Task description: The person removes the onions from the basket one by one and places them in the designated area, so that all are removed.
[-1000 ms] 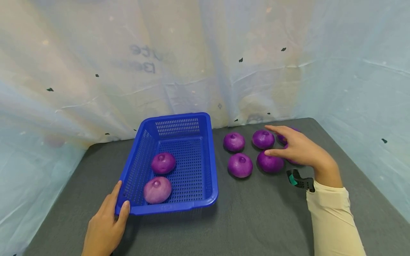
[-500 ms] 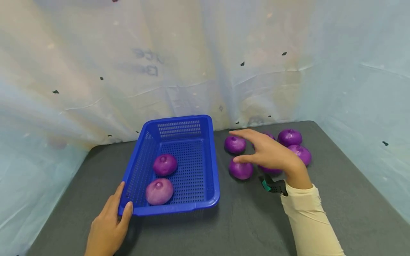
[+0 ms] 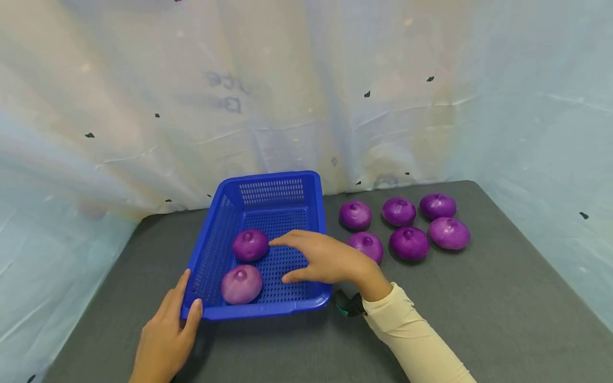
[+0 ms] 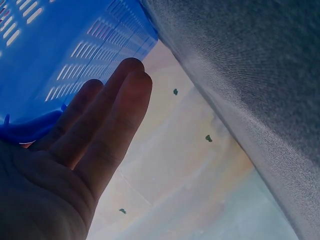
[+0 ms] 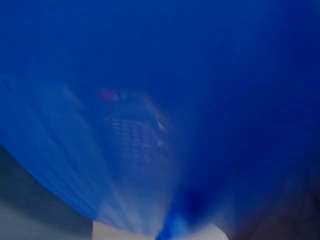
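Head view: dark grey table [image 3: 479, 319], pale sheeting [image 3: 143, 106] behind, perhaps plastic.

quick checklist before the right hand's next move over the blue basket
1. Left hand steadies the blue basket at its near left corner: ok.
2. Right hand open, holding nothing: ok.
3. Two purple onions in basket, bare floor beside them: ok.
4. Six purple onions on table, none at the edge: ok.
5. Right hand touching the basket floor: cannot tell.
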Demonstrator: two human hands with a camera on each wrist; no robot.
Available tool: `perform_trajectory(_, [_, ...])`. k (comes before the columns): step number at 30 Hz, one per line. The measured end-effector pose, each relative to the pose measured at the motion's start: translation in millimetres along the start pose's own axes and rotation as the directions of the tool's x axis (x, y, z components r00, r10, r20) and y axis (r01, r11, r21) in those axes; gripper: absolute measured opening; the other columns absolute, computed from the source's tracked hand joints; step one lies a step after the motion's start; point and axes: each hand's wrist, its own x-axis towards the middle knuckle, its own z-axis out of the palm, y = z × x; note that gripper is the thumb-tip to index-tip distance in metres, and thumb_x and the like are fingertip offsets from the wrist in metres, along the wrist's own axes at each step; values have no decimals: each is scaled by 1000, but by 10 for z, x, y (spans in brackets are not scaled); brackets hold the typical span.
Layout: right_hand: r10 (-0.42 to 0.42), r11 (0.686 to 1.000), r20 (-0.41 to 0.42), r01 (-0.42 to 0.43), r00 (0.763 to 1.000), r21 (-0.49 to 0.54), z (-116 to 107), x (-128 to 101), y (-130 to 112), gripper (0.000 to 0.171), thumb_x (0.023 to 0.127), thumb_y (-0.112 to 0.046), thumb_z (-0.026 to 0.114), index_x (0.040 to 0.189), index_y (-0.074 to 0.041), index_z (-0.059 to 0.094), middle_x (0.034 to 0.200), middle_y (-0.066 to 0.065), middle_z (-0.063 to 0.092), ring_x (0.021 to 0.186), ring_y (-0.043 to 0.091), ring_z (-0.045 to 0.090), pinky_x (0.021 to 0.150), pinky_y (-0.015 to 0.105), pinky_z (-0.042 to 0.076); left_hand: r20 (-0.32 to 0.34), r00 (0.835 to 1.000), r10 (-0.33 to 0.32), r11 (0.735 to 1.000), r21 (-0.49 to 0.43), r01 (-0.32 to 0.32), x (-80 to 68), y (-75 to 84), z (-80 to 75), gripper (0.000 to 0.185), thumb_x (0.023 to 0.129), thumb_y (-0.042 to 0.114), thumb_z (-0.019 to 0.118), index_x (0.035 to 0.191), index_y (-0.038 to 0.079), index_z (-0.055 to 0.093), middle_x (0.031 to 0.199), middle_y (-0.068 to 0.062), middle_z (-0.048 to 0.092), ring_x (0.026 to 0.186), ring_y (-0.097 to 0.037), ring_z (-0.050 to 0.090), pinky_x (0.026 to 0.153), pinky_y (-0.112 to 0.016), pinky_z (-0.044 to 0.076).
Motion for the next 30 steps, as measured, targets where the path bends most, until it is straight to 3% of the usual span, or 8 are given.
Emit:
perform_trajectory(5, [-18,988,9,19,1000,-156,265,51,-238,57,92,-41,68,144,-22,52,140,-4,58,132,12,54,109,34,45,-11,1000,20,1000,-16,-20,-2,20,21,61,97,22,59,154,14,38,115,-21,63,84,-41,66,67,-64,49])
perform_trajectory(8, [2,983,-12,-5,1000,-184,375,102,-334,57,92,-38,70,143,-23,52,140,-6,58,130,12,55,107,33,46,-39,998,39,999,-33,-40,-4,19,35,61,96,19,60,153,14,40,115,-20,63,87,-43,66,68,-66,48])
perform_trajectory(14, [59,988,-12,-60,998,-141,507,309,-436,68,88,-37,75,148,-21,46,148,-2,50,136,19,49,114,37,40,-47,998,33,998,-45,-35,-9,17,40,61,96,18,59,154,16,39,120,-21,62,94,-47,66,72,-68,47])
perform_trajectory(22, [181,983,89,-180,979,-19,606,502,-395,92,83,-39,79,158,-22,27,162,0,31,149,22,33,119,43,32,-33,999,15,1000,-24,-15,-7,4,20,61,97,20,58,155,15,37,118,-23,62,92,-48,65,68,-69,46])
perform_trajectory(27, [195,977,165,-207,967,54,610,547,-351,95,85,-33,78,159,-20,20,153,1,46,142,15,43,117,32,36,-7,1000,2,1000,-3,-2,25,9,15,61,99,23,56,155,15,35,119,-25,61,93,-50,65,70,-69,47])
perform_trajectory(30, [198,978,187,-206,962,22,629,554,-332,87,85,-31,79,156,-20,30,141,2,54,133,14,51,111,29,41,7,1000,-9,1000,5,9,27,12,21,61,99,23,56,155,14,35,120,-26,61,94,-51,64,70,-69,47])
